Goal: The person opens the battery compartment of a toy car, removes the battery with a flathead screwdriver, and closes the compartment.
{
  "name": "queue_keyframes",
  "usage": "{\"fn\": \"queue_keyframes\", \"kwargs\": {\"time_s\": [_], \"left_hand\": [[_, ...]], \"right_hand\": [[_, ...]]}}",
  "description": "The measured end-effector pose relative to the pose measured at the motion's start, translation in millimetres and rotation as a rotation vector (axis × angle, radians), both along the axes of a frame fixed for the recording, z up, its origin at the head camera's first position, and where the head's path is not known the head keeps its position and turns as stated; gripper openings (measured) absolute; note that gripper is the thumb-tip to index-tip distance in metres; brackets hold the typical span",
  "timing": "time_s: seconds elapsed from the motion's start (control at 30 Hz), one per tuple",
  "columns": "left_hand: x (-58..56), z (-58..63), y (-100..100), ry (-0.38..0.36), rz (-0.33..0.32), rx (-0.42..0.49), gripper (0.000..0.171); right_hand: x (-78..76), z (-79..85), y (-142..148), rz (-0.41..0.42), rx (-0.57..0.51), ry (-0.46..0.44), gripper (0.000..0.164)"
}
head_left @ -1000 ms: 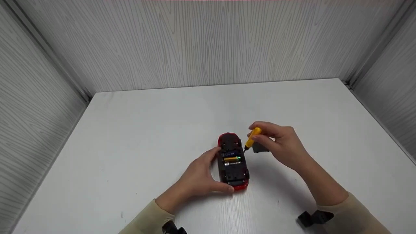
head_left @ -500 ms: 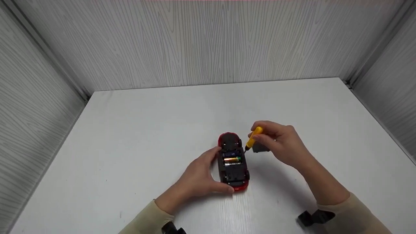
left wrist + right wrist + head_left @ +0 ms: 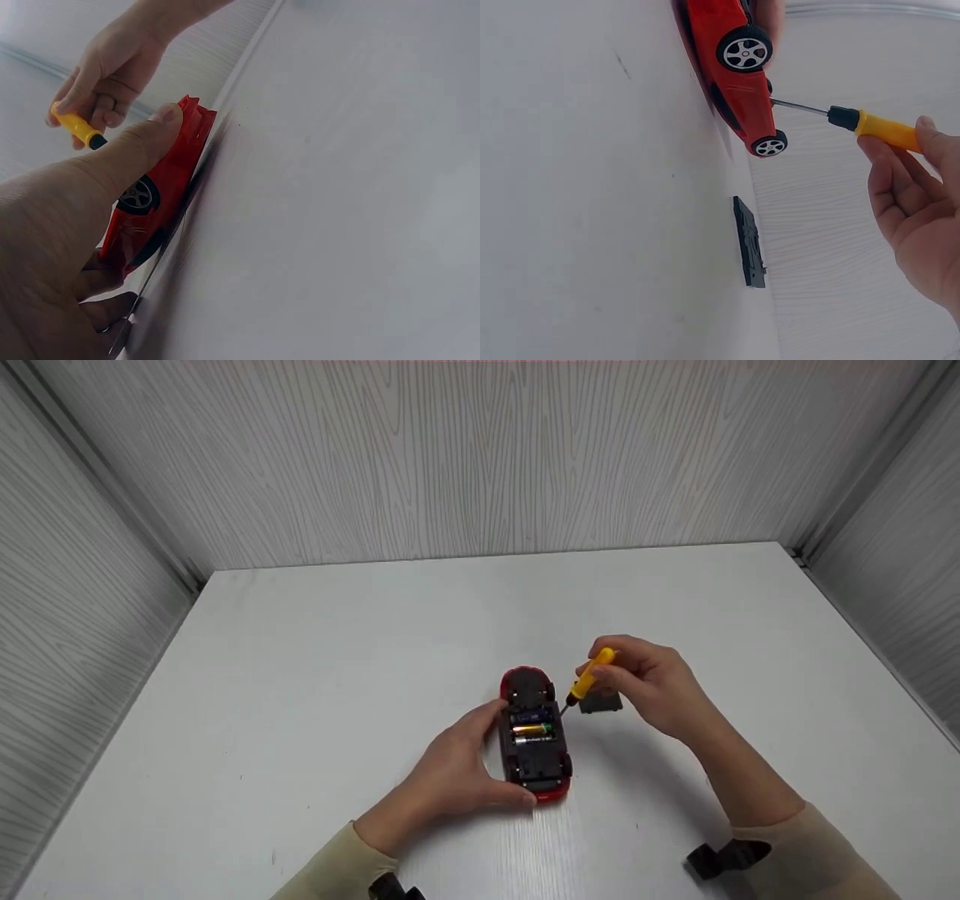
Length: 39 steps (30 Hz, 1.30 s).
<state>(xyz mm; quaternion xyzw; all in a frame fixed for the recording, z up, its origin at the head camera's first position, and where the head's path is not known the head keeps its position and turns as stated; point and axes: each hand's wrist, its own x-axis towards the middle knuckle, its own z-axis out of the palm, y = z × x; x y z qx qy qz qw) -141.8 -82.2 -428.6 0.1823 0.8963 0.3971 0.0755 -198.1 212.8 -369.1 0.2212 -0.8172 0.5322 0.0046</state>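
A red toy car (image 3: 538, 761) lies upside down on the table, its dark underside facing up. Its battery compartment is uncovered, with a dark blue battery (image 3: 531, 715), a gold and green battery (image 3: 531, 730) and a silvery one side by side. My left hand (image 3: 454, 769) grips the car from the left, thumb at the near end. In my right hand (image 3: 656, 686) the fingers and thumb pinch a yellow screwdriver (image 3: 592, 675) by its handle. Its shaft slants down to the right edge of the compartment; in the right wrist view the shaft (image 3: 799, 106) reaches the car's underside.
Just right of the car, a dark flat cover (image 3: 601, 703) lies on the white table (image 3: 360, 660), partly beneath my right hand in the head view. Pale wood-grain panels (image 3: 480, 457) stand along the back and both sides.
My right hand has shifted slightly right and away from me, so the screwdriver leans over more. Its tip stays by the compartment's right edge. My left hand keeps its grip on the car.
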Motion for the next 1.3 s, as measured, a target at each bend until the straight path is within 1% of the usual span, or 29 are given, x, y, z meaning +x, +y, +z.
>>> {"fn": "queue_keyframes", "kwargs": {"time_s": [0.13, 0.43, 0.67, 0.77, 1.07, 1.3], "left_hand": [[0.5, -0.1, 0, -0.012, 0.002, -0.004, 0.13], [-0.5, -0.7, 0, -0.007, 0.006, -0.007, 0.13], [0.5, 0.3, 0, 0.011, 0.008, 0.006, 0.128], [0.7, 0.9, 0, 0.017, 0.008, 0.015, 0.127], [0.6, 0.4, -1, -0.016, 0.011, -0.009, 0.129], [-0.3, -0.1, 0, -0.01, 0.002, -0.003, 0.129]], "right_hand": [[-3.2, -4.4, 2, 0.005, -0.022, -0.012, 0.017], [-11.0, -8.9, 6, 0.019, -0.052, -0.044, 0.018], [-15.5, -15.7, 11, 0.033, -0.168, -0.095, 0.019], [-17.2, -18.7, 13, 0.035, -0.195, -0.103, 0.021], [-20.7, -25.9, 17, -0.003, -0.202, -0.127, 0.024], [-20.1, -22.8, 18, -0.028, -0.205, -0.131, 0.026]]}}
